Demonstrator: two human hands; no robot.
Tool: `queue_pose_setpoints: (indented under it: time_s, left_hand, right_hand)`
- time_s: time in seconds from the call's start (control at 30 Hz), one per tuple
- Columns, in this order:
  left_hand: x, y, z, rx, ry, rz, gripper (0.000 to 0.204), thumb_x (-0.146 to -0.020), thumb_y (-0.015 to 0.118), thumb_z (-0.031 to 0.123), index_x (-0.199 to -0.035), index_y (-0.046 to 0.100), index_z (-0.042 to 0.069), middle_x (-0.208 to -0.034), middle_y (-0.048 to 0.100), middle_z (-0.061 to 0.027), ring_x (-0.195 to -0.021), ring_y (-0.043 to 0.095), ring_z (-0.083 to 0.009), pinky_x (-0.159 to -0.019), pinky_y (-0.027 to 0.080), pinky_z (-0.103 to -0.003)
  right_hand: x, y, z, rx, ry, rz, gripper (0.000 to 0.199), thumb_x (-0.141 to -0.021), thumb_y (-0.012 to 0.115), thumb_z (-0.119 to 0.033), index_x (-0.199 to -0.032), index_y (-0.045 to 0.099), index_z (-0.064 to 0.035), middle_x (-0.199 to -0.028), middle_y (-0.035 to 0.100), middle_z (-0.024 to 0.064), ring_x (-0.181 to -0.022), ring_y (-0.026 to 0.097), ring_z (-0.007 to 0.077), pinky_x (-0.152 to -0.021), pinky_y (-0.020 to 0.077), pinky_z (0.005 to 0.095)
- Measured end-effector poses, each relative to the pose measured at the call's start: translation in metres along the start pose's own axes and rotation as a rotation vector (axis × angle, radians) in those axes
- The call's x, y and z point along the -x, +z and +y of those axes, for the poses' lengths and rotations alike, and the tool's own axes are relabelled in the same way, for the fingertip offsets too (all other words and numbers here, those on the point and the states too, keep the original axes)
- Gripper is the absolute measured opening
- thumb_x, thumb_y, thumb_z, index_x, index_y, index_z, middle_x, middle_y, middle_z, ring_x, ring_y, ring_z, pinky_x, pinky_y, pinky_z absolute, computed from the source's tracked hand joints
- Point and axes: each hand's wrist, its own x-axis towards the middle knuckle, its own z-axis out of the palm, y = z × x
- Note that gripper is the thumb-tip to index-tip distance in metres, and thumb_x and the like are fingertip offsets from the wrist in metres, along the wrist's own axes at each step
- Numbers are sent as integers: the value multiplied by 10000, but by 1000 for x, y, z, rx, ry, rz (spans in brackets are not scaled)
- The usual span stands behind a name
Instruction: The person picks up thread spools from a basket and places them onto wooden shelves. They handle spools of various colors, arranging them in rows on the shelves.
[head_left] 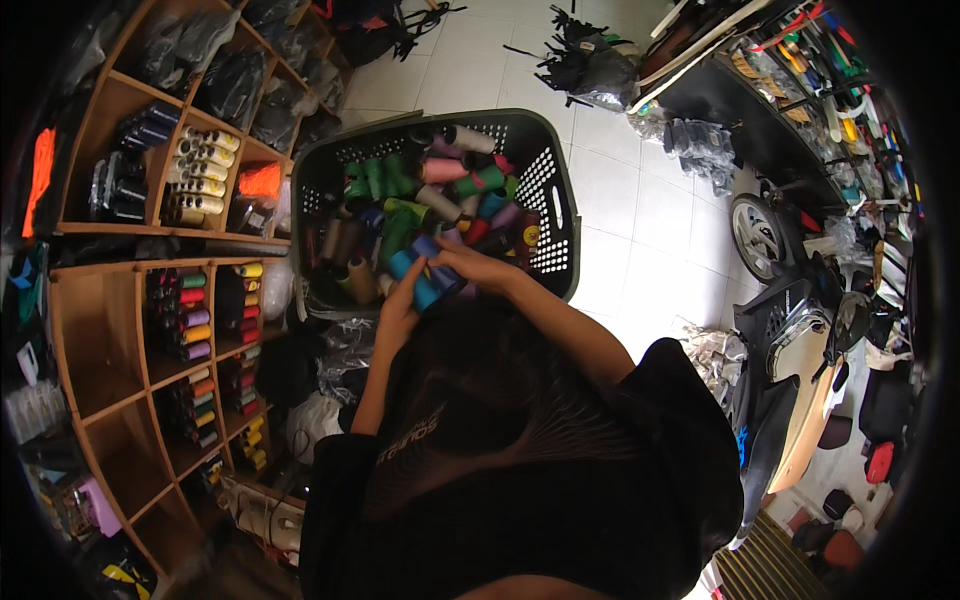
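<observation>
At the near edge of a dark plastic basket [570, 235] full of thread spools, both my hands are close together. My left hand [399, 302] is closed on a bright blue thread spool [423, 290]. Just beside it, my right hand [474, 266] grips a darker blue thread spool [427, 248], the two spools nearly touching. Around them in the basket lie green spools [380, 178], a pink spool [443, 170], a whitish spool [468, 140] and several others in mixed colours. My fingertips are partly hidden by the spools.
Wooden cubby shelves [150, 375] on the left hold rows of coloured and cream spools [203, 170]. Beyond the basket, black strapped items [590, 60] lie on the white tiled floor [620, 205]. A motorcycle [775, 320] and bagged goods [700, 150] stand on the right.
</observation>
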Motion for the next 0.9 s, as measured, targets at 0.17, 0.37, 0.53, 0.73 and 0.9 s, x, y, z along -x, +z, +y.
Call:
queue_pose_setpoints:
  time_s: [0.17, 0.37, 0.53, 0.73, 0.9]
  left_hand:
    - [-14, -51, -5, 41, 55, 57, 514, -905, 719, 260, -1317, 504, 39, -1246, 587, -100, -1144, 602, -237, -986, 504, -389]
    - [-2, -95, 1, 372, 129, 65, 524, -929, 697, 292, -1335, 479, 42, -1271, 572, -88, -1195, 565, -250, -1044, 457, -429]
    - [8, -111, -6, 316, 289, 134, 466, -948, 672, 212, -1342, 483, 50, -1271, 575, -78, -1195, 559, -247, -1056, 439, -442]
    - [25, -97, -17, 353, 341, 136, 471, -914, 699, 136, -1327, 488, 55, -1219, 579, -75, -1136, 577, -236, -1024, 460, -447]
    - [28, -87, -14, 154, 432, 107, 519, -844, 742, 63, -1305, 506, 31, -1168, 610, -86, -1081, 612, -217, -985, 480, -395]
  right_hand:
    - [-7, -17, -15, -163, 108, 77, 607, -893, 609, -430, -1360, 494, -60, -1384, 515, 142, -1136, 599, 286, -879, 487, 388]
    - [-41, -101, 10, -455, 196, 467, 470, -915, 569, -323, -1304, 547, -60, -1254, 620, 124, -1041, 638, 283, -882, 502, 437]
    - [-79, -156, 28, -215, 181, 680, 475, -792, 671, -329, -1179, 615, -59, -1150, 664, 141, -935, 669, 295, -764, 521, 441]
    - [-87, -161, 8, 727, 224, 741, 656, -734, 739, -358, -1271, 549, -33, -1217, 644, 226, -1128, 634, 368, -925, 506, 443]
    - [-106, -165, 62, 946, 169, 650, 912, -702, 803, -429, -1416, 398, -32, -1236, 638, 207, -1148, 622, 367, -973, 490, 448]
